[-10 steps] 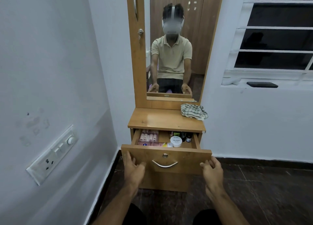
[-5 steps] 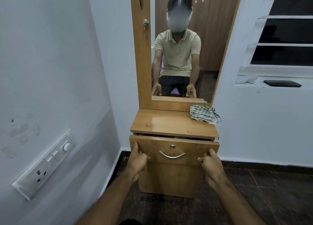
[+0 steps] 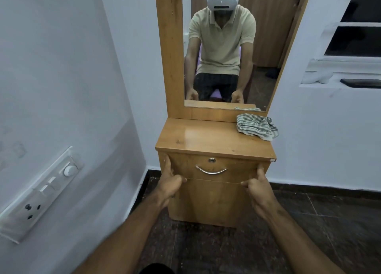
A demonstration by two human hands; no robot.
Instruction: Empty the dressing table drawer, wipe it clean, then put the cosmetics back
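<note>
The wooden drawer [image 3: 237, 173] of the dressing table [image 3: 206, 139] sits pushed in flush, so the cosmetics inside are hidden. My left hand [image 3: 169, 186] is at the drawer front's lower left corner, thumb pointing up along the edge and fingers curled at the bottom edge. My right hand [image 3: 257, 188] mirrors it at the lower right corner. Between them is the curved metal handle [image 3: 210, 170], below a small lock [image 3: 211, 160]. A striped cloth [image 3: 256, 128] lies crumpled on the top's back right corner.
A tall mirror [image 3: 226, 46] rises behind the table top and shows me seated. A switchboard [image 3: 41, 191] is on the left wall. A dark phone [image 3: 360, 83] lies on the window ledge at right. Dark tiled floor surrounds the cabinet.
The drawer was open with the cosmetics showing; both hands pushed it in until it closed. The camera has moved nearer to the table.
</note>
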